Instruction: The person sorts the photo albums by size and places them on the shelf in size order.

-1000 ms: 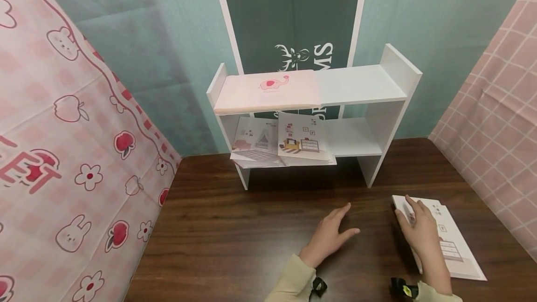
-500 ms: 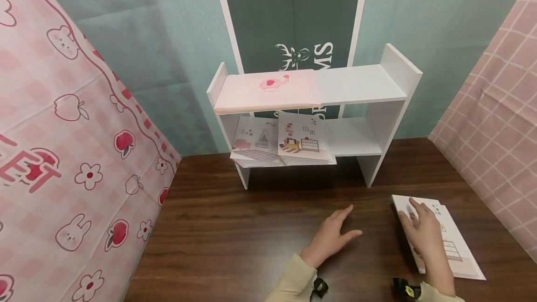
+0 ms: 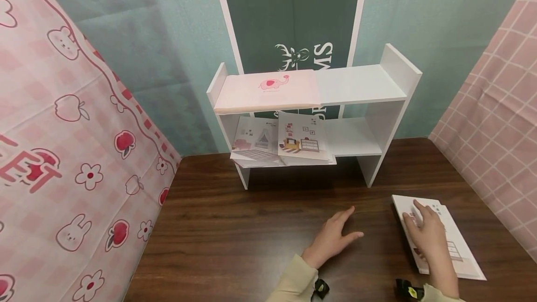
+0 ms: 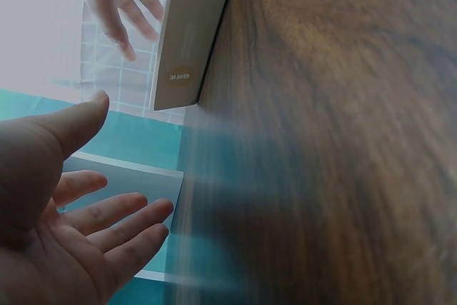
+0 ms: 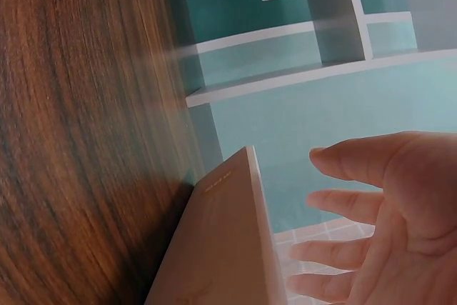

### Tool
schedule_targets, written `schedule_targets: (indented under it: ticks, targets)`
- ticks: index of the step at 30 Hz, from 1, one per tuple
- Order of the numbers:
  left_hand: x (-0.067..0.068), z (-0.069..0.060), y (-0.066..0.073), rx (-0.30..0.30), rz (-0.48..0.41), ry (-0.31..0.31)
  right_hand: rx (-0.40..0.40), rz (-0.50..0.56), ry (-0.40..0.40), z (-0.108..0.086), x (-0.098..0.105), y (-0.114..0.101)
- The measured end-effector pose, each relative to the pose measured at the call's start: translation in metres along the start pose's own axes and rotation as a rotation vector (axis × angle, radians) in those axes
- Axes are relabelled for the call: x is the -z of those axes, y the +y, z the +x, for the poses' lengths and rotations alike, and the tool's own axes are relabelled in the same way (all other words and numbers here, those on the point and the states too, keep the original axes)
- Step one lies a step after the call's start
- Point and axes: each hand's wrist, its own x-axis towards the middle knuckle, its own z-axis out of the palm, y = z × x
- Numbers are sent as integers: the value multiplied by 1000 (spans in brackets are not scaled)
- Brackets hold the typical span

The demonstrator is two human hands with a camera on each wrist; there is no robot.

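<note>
A small stack of white-covered books (image 3: 459, 250) with printed furniture drawings lies on the right of the table. My right hand (image 3: 430, 234) is over the stack's left part, fingers spread and slightly bent. A gap shows between that hand and the books in the left wrist view, where the stack's side (image 4: 189, 41) faces the camera. The same stack (image 5: 221, 241) stands out beside the fingers in the right wrist view. My left hand (image 3: 329, 241) hovers over the bare wood left of the stack, thumb apart from the fingers, holding nothing.
A white two-tier shelf (image 3: 356, 83) stands at the back of the table (image 3: 218, 227). A pink elephant-printed item (image 3: 268, 90) lies on its top tier. Two overlapping piles of books (image 3: 256, 141) stick out over the lower tier's front edge. Patterned cloths (image 3: 96, 143) hang around.
My right hand has shifted slightly right and toward me above the books. My left hand has drifted a little to the right. The books and shelf have stayed put.
</note>
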Motion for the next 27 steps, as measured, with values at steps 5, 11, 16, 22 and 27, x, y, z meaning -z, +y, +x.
schedule_targets:
  ticks: [5,11,16,22,27]
  targets:
    - [-1,1,1,2,5,-12,-36,3,-18,-1,2,4]
    - [-1,0,4,15,14,-40,-45,-1,-16,-2,4,7]
    - [-2,0,6,17,16,-64,-64,0,-19,-3,4,9]
    - [-5,0,6,18,10,-92,-155,-16,-53,-4,5,11]
    - [-8,0,6,24,4,-111,-183,-21,-71,-5,6,13]
